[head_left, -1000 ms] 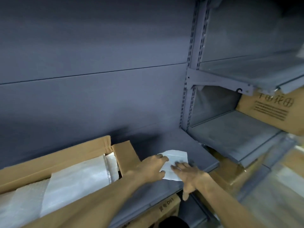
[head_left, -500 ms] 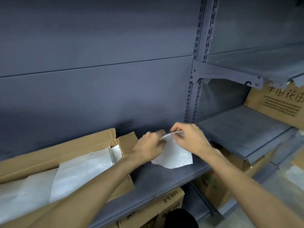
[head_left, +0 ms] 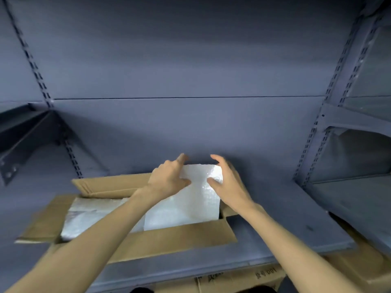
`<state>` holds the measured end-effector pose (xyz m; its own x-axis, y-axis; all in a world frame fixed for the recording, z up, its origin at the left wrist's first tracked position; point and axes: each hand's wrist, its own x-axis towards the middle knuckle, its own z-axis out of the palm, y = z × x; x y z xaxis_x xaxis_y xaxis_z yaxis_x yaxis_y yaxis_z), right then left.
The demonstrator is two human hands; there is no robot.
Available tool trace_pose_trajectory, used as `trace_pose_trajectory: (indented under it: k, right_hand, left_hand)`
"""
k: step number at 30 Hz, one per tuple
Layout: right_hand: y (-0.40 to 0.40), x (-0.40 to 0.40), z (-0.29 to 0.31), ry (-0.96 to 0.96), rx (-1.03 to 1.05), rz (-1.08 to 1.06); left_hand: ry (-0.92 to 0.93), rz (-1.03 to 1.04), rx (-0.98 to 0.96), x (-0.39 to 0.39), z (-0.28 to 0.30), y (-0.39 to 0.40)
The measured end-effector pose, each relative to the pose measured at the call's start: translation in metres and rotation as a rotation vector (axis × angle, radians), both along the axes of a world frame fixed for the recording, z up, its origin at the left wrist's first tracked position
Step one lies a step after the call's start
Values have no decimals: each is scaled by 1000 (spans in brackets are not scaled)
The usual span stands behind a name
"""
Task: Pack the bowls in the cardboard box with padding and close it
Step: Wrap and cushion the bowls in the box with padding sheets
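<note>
An open cardboard box lies on the grey shelf with its flaps spread out. White padding covers its inside, and no bowls show. Over the box's right end I hold a white bubble-wrap sheet upright. My left hand pinches its top left edge between thumb and fingers. My right hand grips its top right edge the same way. The sheet's lower edge reaches down into the box.
The grey back panel rises right behind the box. Slotted uprights stand at both sides, with more grey shelves to the right and left. Printed cardboard boxes sit below the shelf's front edge.
Both hands lifted the bubble-wrap sheet off the shelf to the right of the box and carried it left over the box. The view swung left with them.
</note>
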<state>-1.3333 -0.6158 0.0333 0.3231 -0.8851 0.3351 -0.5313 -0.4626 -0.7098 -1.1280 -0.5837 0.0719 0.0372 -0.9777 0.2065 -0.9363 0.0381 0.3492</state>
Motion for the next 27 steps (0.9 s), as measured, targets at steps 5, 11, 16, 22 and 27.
trace_pose_trajectory:
  k: [5, 11, 16, 22, 27]
  right_hand:
    - [5, 53, -27, 364, -70, 7]
    - [9, 63, -39, 786, -385, -171]
    - [6, 55, -40, 856, -420, 93]
    - [-4, 45, -44, 962, -17, 273]
    - [-9, 44, -43, 1062, 8, 269]
  left_hand:
    - [-539, 65, -198, 32, -35, 31]
    - [-419, -253, 82, 45, -75, 35]
    - [-197, -216, 257, 36, -87, 35]
    - [-321, -186, 147, 36, -88, 30]
    - [-170, -262, 271, 40, -92, 25]
